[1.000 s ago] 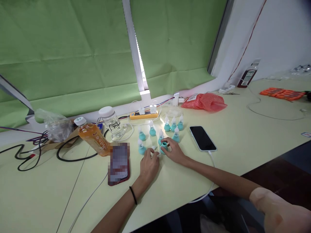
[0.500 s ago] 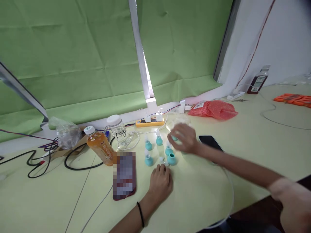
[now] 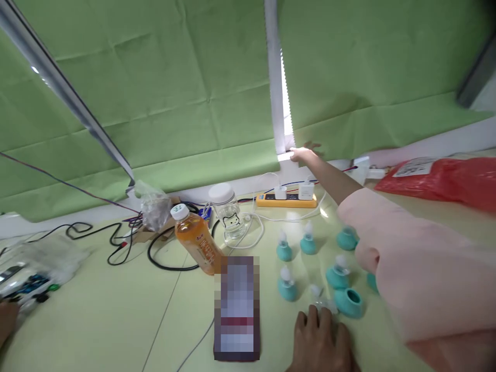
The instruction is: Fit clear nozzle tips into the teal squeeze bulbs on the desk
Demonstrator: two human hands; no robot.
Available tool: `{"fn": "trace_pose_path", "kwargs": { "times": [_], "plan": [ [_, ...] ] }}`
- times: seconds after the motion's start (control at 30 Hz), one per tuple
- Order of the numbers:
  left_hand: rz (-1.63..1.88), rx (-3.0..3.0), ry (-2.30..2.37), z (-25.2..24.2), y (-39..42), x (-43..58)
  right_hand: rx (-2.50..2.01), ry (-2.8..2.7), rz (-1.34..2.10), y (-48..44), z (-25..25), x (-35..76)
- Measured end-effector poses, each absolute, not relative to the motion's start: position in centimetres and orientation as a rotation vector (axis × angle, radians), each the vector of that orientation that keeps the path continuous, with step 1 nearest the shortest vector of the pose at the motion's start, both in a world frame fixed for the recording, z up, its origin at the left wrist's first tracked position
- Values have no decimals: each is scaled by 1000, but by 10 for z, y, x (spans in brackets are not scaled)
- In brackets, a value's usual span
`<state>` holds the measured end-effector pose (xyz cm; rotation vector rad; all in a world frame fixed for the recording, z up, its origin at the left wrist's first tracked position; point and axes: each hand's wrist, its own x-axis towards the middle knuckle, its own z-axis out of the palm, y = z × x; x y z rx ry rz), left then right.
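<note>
My left hand (image 3: 320, 341) rests palm down on the table, fingers slightly bent and apart. Its fingertips are beside small clear plastic pieces (image 3: 323, 304). Just right of them, an uncapped teal round bulb (image 3: 349, 302) shows its dark opening. Several other teal bulbs with clear tips stand around, such as this bulb (image 3: 287, 287) and this bulb (image 3: 308, 243). My right hand (image 3: 304, 155) is stretched far forward to the white ledge at the foot of the window post (image 3: 276, 77). Its fingers point left, and nothing shows in them. The pink sleeve hides part of the bulbs at right.
A phone (image 3: 237, 310) lies left of my left hand. Behind it stand an orange drink bottle (image 3: 197, 240) and a clear jar (image 3: 228, 212). A yellow power strip (image 3: 287, 200) with chargers and cables lies by the wall. A red plastic package (image 3: 437, 175) is at right. Another hand (image 3: 8, 318) shows at far left.
My right hand has moved from above the bulbs forward to the window ledge. The view has shifted left and closer. My left hand stays by the clear pieces.
</note>
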<state>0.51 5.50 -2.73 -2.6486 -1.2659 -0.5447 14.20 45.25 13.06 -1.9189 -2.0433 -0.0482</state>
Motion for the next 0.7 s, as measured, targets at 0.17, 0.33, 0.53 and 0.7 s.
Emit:
{"fn": "trace_pose_path", "kwargs": {
  "times": [0.17,0.33,0.53,0.7],
  "plan": [
    [-572,-2582,-1301,-30,57,7,-2243,-1751,-33,490,118,154],
    [-531,-2666,-1317,-18,54,4,-2047,-1908,-118,492,117,138],
    [-502,-2689,-1312,-13,52,2,-1723,-2032,-211,486,124,65],
    [-462,-2734,-1278,-24,55,3,-1669,-2097,-125,481,121,48]
  ]
}}
